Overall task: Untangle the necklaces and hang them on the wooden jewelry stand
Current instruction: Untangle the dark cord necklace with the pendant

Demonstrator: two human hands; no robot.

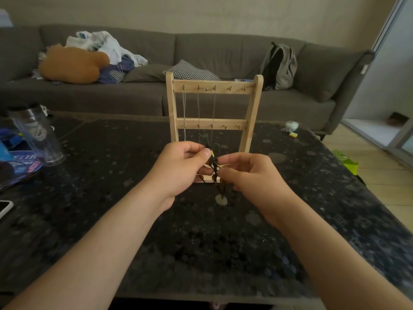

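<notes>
A wooden jewelry stand (252, 113) with two rails of small hooks stands upright on the dark table. Thin silver chains (198, 108) hang from hooks on its top rail. In front of the stand, my left hand (178, 166) pinches the upper part of a tangled black cord necklace (214, 167) between thumb and forefinger. My right hand (252, 173) pinches the same cord slightly lower. A pale round pendant (221, 200) dangles from the cord just above the table.
The dark speckled table (201, 242) carries a clear tumbler (38, 135) and blue packaging at the left, a phone (4, 209) at the left edge, and small items (291, 128) at the far right. A grey sofa with clothes and a backpack stands behind.
</notes>
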